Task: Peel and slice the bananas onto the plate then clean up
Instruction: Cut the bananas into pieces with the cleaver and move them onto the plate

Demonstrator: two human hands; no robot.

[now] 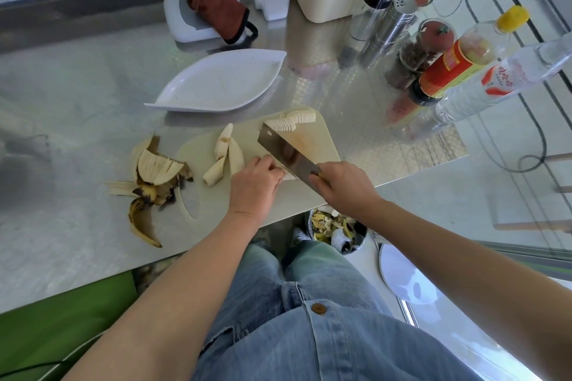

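- Cream plastic cutting board (312, 139) at the front edge of the counter (77, 102), close in for both hands.
- Right hand (343, 185) wrapped round the handle of the cleaver (288, 151), blade angled down onto the board and pointing toward the back edge; probably mid-cut.
- Left hand (253, 185) curled over a short banana piece (286, 176) right against the blade, fingertips tucked back, likely to steady the fruit and spare the fingers.
- Finished slices (294, 120) in a leaning row at the board's far end, nearest the plate, seemingly pushed aside to free cutting room.
- Peeled bananas (226, 155) waiting on the board's left part, touching one another, not yet sliced.
- White leaf-shaped plate (223, 83) just beyond the board toward the back edge, no slices on it yet; handy for a later scrape-off.
- Peels (154, 176) heaped on the counter off the board's left end, kept apart from the fruit.
- Bin (337, 229) of scraps below the front edge, well placed for the clean-up.
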